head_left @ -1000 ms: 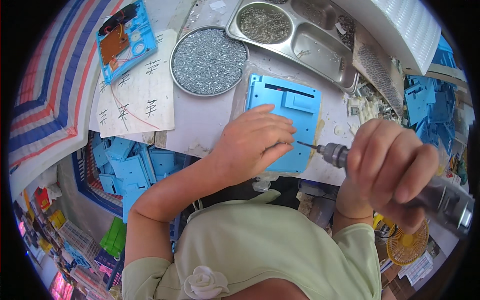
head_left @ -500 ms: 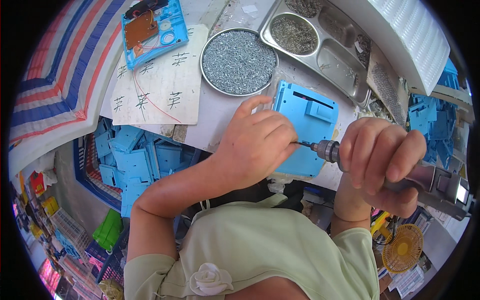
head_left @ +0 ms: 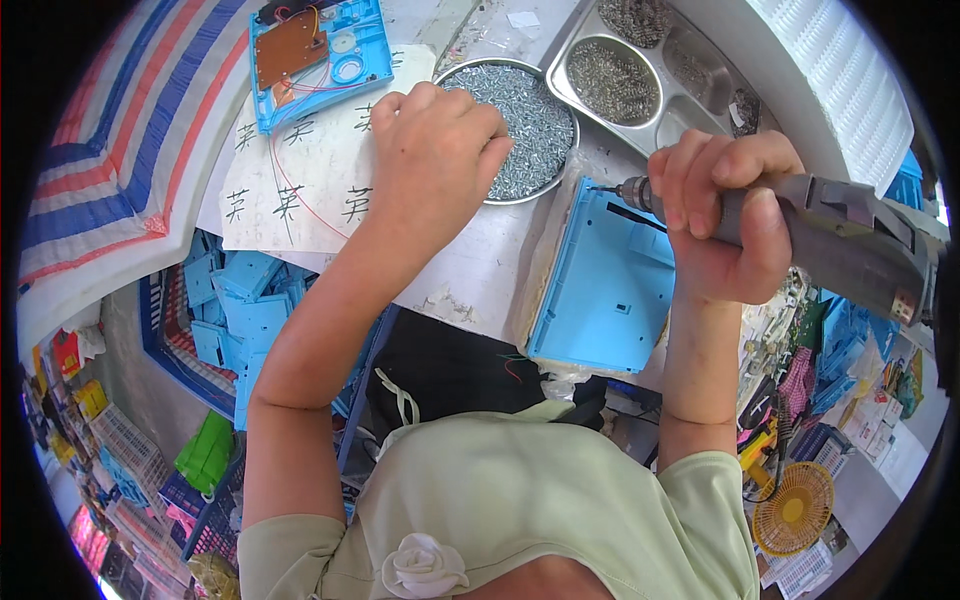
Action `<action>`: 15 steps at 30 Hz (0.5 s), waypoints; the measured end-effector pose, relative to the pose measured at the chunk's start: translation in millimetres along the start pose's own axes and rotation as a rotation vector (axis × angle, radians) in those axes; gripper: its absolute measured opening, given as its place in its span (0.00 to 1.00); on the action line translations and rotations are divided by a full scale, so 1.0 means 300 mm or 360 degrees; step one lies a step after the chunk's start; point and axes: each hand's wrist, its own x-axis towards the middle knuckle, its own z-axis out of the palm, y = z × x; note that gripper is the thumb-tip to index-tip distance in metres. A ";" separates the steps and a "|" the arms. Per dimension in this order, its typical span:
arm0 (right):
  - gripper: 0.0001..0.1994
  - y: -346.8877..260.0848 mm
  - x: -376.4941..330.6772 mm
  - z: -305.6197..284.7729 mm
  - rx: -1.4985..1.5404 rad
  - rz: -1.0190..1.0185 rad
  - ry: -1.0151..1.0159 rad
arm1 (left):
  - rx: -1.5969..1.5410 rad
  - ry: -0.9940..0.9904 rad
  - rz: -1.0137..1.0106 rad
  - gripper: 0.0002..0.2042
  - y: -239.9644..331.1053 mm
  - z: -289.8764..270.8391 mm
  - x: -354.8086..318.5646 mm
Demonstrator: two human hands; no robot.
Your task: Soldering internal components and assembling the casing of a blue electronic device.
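Left hand (head_left: 435, 165) just hopped off the blue plastic panel (head_left: 590, 310) and over to the round metal dish (head_left: 575, 150) of small screws (head_left: 535, 130), while the electric screwdriver (head_left: 830, 220) slid up to the panel's far left corner. Fingers on that left hand are curled at the dish's near-left side, but I can't tell if they've pinched a screw. Right hand (head_left: 720, 260) is wrapped firmly round the driver, bit over the corner; can't tell from here if it's touching.

Panel's lying flat on the bench (head_left: 460, 260) right in front of the person, on something wrapped in clear plastic, with no hand steadying it. Looks thin, light and stiff to me, probably a bit slick, so it could skate under the driver. I'd hold it by the near left edge, clear of the bit, and go easy near the slot since thin plastic can crack.

Pretty crowded, too: steel compartment tray (head_left: 690, 118) crammed up beside the dish, wired blue casing (head_left: 375, 45) on a paper sheet (head_left: 330, 180) off left, and the driver's bulk blocks the panel's far right side.
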 end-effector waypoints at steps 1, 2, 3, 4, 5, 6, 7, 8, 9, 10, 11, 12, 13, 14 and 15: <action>0.11 0.003 -0.002 0.000 0.0007 -0.0003 -0.0002 | 0.0028 0.0004 0.0016 0.04 0.002 0.006 0.004; 0.11 0.004 -0.001 0.001 -0.0005 0.0013 -0.0003 | 0.0056 0.0009 0.0031 0.05 0.004 0.014 0.006; 0.10 0.007 0.002 0.002 -0.0016 0.0027 -0.0008 | 0.0084 0.0013 0.0046 0.05 0.005 0.021 0.007; 0.10 0.006 0.006 0.004 -0.0049 0.0058 -0.0009 | 0.0100 0.0007 0.0055 0.06 0.004 0.028 0.006; 0.10 0.006 0.009 0.011 -0.0126 0.0093 0.0012 | 0.0116 0.0001 0.0063 0.06 0.002 0.036 0.004; 0.10 0.006 0.012 0.018 -0.0202 0.0127 0.0030 | 0.0132 -0.0005 0.0071 0.07 0.001 0.040 0.003; 0.10 0.007 0.011 0.031 -0.0322 0.0167 0.0073 | 0.0121 -0.0017 0.0071 0.07 -0.001 0.042 0.003; 0.10 0.011 0.009 0.037 -0.0388 0.0183 0.0093 | 0.0109 -0.0030 0.0070 0.07 -0.004 0.042 0.003; 0.10 0.015 0.007 0.044 -0.0454 0.0198 0.0110 | 0.0098 -0.0043 0.0070 0.06 -0.005 0.041 0.002; 0.09 0.020 0.007 0.046 -0.0462 0.0188 0.0102 | 0.0096 -0.0063 0.0063 0.06 -0.007 0.040 0.000; 0.09 0.023 0.005 0.047 -0.0466 0.0190 0.0110 | 0.0094 -0.0083 0.0057 0.06 -0.007 0.038 -0.002; 0.09 0.026 0.005 0.046 -0.0471 0.0195 0.0116 | 0.0093 -0.0103 0.0050 0.06 -0.008 0.036 -0.005; 0.09 0.023 0.006 0.046 -0.0480 0.0208 0.0140 | 0.0054 -0.0099 0.0035 0.06 -0.008 0.033 -0.007; 0.09 0.008 0.007 0.048 -0.0428 0.0196 0.0133 | 0.0015 -0.0095 0.0020 0.05 -0.007 0.030 -0.014; 0.10 -0.006 0.006 0.051 -0.0373 0.0187 0.0125 | -0.0024 -0.0091 0.0005 0.04 -0.005 0.025 -0.018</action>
